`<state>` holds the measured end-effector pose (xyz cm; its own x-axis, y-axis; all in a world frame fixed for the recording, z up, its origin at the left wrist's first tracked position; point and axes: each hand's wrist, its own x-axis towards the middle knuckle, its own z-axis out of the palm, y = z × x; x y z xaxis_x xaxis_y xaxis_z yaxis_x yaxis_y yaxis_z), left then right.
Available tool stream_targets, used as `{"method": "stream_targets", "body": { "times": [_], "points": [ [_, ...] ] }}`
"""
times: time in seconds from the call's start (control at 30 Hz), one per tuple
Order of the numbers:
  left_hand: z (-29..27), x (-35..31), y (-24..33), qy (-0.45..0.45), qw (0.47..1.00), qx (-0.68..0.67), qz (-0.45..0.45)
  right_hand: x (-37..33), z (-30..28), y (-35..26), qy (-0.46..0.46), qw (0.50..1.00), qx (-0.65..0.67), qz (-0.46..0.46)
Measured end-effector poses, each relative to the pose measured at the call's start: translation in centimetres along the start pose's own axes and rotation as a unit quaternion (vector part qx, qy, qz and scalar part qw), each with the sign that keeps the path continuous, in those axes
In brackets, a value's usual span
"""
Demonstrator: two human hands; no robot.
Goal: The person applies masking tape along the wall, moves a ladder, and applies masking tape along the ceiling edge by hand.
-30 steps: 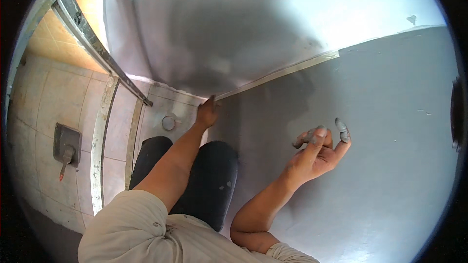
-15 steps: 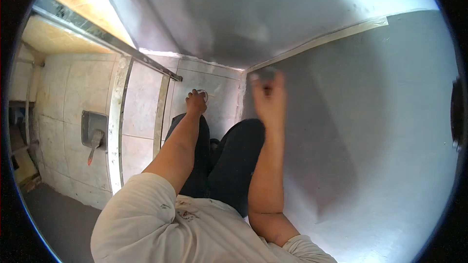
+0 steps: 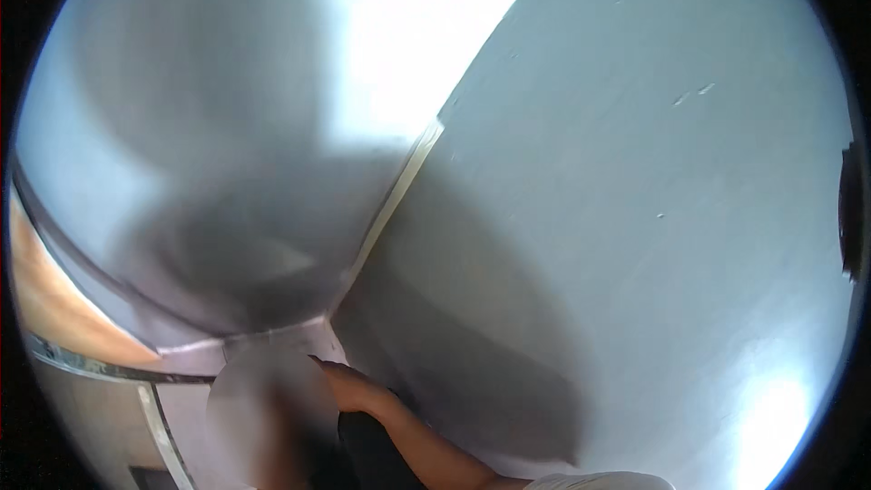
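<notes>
Head camera, our only view, looks along the corner where a pale wall [image 3: 218, 154] meets a grey wall [image 3: 626, 245]. Between them we find a narrow cream strip [image 3: 402, 185], apparently tape, following the lower part of the join. Its upper end stops partway up; above that we make out no strip, though glare washes out the pale side. Downward it runs toward the bottom of the corner, and we cannot tell exactly where it finishes. We therefore judge the lower stretch covered and the upper stretch bare, as far as the picture lets us say. The grey wall looks evenly coloured, apart from shadow and a few small marks [image 3: 694, 94].

Our right hand [image 3: 352, 387] is low in the picture, near the foot of the corner and above a dark trouser leg [image 3: 374, 454]. Its fingers run behind a blurred patch [image 3: 243, 399], so we cannot tell whether they are open, closed or gripping anything. A brown smear in that blur may be our left arm; the left hand's state we cannot tell either.
</notes>
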<state>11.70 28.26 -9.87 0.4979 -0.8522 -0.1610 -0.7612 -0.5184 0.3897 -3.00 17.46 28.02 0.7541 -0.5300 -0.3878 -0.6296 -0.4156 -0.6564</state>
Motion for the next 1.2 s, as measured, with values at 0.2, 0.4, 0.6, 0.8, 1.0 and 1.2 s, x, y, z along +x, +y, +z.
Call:
{"method": "stream_targets", "body": {
  "times": [0.2, 0.4, 0.6, 0.8, 1.0, 1.2],
  "points": [
    [0.1, -2.0, 0.5, 0.193, 0.967, -0.161, 0.046, 4.7, 3.7, 6.0, 0.081, 0.996, 0.025, 0.014],
    [-4.0, -6.2, 1.0, 0.146, 0.97, -0.186, 0.057, 5.3, 7.3, 7.6, 0.147, 0.985, -0.083, -0.029],
    [-12.3, -10.3, 6.1, 0.266, 0.948, -0.171, -0.026, 2.3, 8.5, 7.2, 0.051, 0.985, -0.155, 0.064],
    [-20.4, -15.3, 7.4, 0.306, 0.916, -0.26, 0.013, -1.9, 8.3, 6.0, 0.035, 0.988, -0.107, 0.103],
    [-29.7, -19.4, 10.3, 0.23, 0.922, -0.31, 0.007, -6.8, 7.4, 0.4, 0.031, 0.992, -0.093, 0.079],
    [-36.9, -24.9, 12.0, 0.158, 0.939, -0.3, 0.056, -10.9, 7.8, -3.8, 0.105, 0.994, -0.005, 0.028]
  ]
}}
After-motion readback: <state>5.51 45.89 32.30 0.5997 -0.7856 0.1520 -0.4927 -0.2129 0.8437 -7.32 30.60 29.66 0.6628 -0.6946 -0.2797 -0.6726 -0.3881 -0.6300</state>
